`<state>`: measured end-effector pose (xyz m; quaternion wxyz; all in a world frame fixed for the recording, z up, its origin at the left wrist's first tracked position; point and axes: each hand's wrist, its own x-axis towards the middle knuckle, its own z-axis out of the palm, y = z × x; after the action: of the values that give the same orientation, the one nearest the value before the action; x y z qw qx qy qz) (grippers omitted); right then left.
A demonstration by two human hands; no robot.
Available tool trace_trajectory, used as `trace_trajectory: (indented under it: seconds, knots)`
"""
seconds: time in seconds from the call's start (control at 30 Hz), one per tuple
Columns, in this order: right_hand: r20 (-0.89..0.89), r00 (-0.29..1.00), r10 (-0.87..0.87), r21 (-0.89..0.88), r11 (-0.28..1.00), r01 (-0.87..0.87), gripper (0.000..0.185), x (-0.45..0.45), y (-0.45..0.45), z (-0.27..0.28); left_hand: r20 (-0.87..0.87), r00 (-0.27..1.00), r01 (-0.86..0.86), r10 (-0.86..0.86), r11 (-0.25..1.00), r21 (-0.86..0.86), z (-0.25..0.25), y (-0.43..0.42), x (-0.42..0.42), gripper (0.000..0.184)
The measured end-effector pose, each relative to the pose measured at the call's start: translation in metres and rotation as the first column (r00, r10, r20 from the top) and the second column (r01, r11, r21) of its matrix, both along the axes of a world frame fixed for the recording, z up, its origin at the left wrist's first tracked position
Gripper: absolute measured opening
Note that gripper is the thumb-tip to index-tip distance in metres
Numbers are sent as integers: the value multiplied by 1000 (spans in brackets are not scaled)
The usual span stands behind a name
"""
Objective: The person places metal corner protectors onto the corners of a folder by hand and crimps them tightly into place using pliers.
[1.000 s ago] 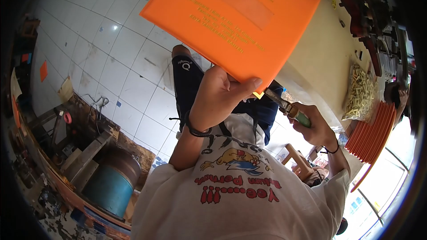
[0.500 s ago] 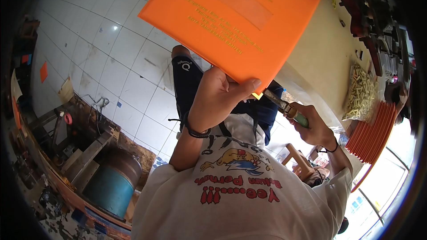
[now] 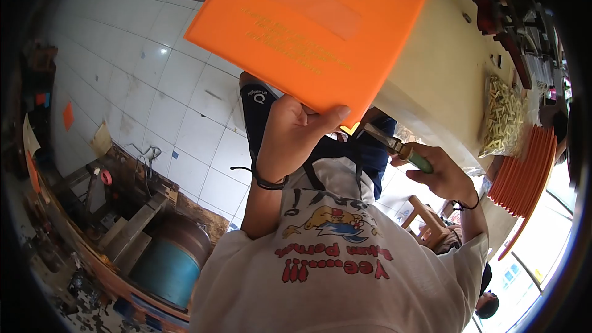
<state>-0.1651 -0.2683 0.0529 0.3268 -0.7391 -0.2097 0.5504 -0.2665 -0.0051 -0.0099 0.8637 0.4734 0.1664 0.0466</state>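
left hand (image 3: pixel 287 139): pinching orange folder (image 3: pixel 308 44); right hand (image 3: pixel 443 176): wrapped round green-handled pliers (image 3: pixel 396 144), nose aimed at gold corner (image 3: pixel 350 128) just beside.

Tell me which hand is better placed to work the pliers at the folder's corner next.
Probably the right hand: it holds the green-handled pliers, pointed toward the yellow corner piece. The left hand is busy gripping the orange folder.
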Motion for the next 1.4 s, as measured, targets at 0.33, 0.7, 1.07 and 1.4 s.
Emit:
trace_trajectory:
  seconds: [0.33, 0.7, 1.07, 1.4]
  knots:
    - [-50, 986, -159, -5, 987, 159, 42, -18, -30, -8, -95, 995, 27, -23, 999, 39, 7, -1, -1, 30]
    - [37, 969, -245, 241, 943, 229, 41, -51, -21, -31, 14, 997, -79, 77, 977, 196, 13, -20, -2, 32]
    - [42, 984, -171, 473, 871, 131, 42, -43, -13, -39, -43, 998, -31, 36, 993, 116, 19, -17, -2, 25]
    - [-25, 997, -77, 323, 943, 80, 51, -23, -3, -14, -39, 999, -23, 28, 991, 133, 14, -14, -5, 24]
